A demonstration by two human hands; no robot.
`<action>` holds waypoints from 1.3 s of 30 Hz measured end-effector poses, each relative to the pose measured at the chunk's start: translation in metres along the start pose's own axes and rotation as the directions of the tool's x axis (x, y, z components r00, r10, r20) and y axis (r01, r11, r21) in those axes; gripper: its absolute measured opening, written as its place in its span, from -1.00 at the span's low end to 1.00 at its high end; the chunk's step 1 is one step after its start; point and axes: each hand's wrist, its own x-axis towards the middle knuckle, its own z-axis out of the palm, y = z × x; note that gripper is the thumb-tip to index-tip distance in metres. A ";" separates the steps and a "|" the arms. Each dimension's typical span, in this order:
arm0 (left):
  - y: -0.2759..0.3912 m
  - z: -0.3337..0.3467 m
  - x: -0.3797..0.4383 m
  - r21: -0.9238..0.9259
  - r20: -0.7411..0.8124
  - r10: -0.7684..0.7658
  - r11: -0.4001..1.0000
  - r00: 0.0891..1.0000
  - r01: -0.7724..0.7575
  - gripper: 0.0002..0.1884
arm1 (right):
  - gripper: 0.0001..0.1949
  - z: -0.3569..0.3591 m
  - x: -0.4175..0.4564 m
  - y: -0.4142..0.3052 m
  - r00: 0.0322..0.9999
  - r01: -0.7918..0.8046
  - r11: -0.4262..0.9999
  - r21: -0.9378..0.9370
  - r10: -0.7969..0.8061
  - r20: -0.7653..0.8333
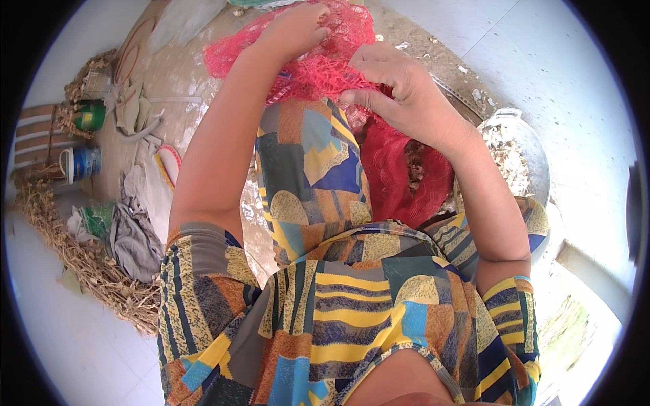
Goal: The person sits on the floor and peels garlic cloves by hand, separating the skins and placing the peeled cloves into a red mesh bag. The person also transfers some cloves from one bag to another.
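A bright pink-red mesh net bag [325,71] is bunched over my raised knee in patterned trousers. My left hand [300,29] lies on its far part, fingers curled into the mesh. Closer to me, my right hand [393,83] pinches the bunched netting between thumb and fingers. A darker red mesh bag [388,167] sits below my right hand, between my legs. Through its gap, brownish bits are visible, too small to name. The tips of my left fingers are partly hidden by the netting.
On the right stands a metal basin [541,152] holding pale, dry, papery pieces. Dried plant stalks [117,299] lie along the left, near a grey cloth [134,241], a blue bucket [84,165] and a green container [90,115]. A grey hose [139,136] curves across the floor.
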 end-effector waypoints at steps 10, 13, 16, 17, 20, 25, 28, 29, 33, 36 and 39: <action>-0.024 0.028 -0.008 0.243 0.080 -0.142 0.963 0.987 0.118 -0.52 | -0.74 -0.006 -0.002 -0.005 0.998 -0.006 0.997 -0.083 0.012 0.064; -0.025 0.012 -0.005 0.066 0.087 -0.250 0.967 0.964 0.245 -0.62 | -0.75 -0.014 -0.001 -0.013 0.995 -0.101 0.995 0.012 0.101 0.013; -0.031 0.003 -0.007 -0.229 -0.175 -0.265 0.948 0.948 0.222 -0.77 | -0.75 -0.024 0.002 -0.005 0.994 -0.104 0.987 0.123 0.108 -0.020; -0.036 -0.002 -0.005 -0.230 -0.223 -0.273 0.948 0.936 0.222 -0.76 | -0.74 -0.026 0.001 -0.002 0.987 -0.142 0.982 0.127 0.151 -0.060; -0.081 -0.012 0.007 -0.327 -0.357 -0.258 0.935 0.898 0.139 -0.74 | -0.70 -0.026 0.002 0.007 0.936 -0.287 0.942 0.172 0.314 -0.158; -0.058 -0.042 0.024 -0.475 -0.269 -0.327 0.864 0.906 0.171 -0.79 | -0.71 -0.020 0.002 0.014 0.782 -0.583 0.804 0.120 0.595 -0.186; -0.050 -0.042 0.035 -0.611 -0.309 -0.273 0.791 0.911 0.030 -0.84 | -0.72 -0.018 0.008 0.014 0.768 -0.641 0.749 -0.171 0.629 -0.124; -0.044 -0.042 0.038 -0.647 -0.327 -0.255 0.763 0.910 -0.018 -0.86 | -0.72 -0.018 0.010 0.011 0.760 -0.642 0.721 -0.262 0.643 -0.096; -0.017 -0.056 0.034 -0.519 -0.374 -0.286 0.853 0.882 0.057 -0.81 | -0.81 -0.024 0.025 0.040 0.771 -0.597 0.760 0.258 0.632 -0.076; 0.023 -0.045 0.022 -0.271 -0.516 -0.122 0.962 0.848 -0.027 -0.70 | -0.91 -0.036 0.036 0.043 0.734 -0.335 0.413 0.847 0.677 -0.040; 0.045 -0.037 -0.001 -0.008 -0.589 0.250 0.949 0.768 -0.315 -0.57 | -0.91 -0.039 0.048 0.030 0.753 -0.275 0.520 0.809 0.639 -0.155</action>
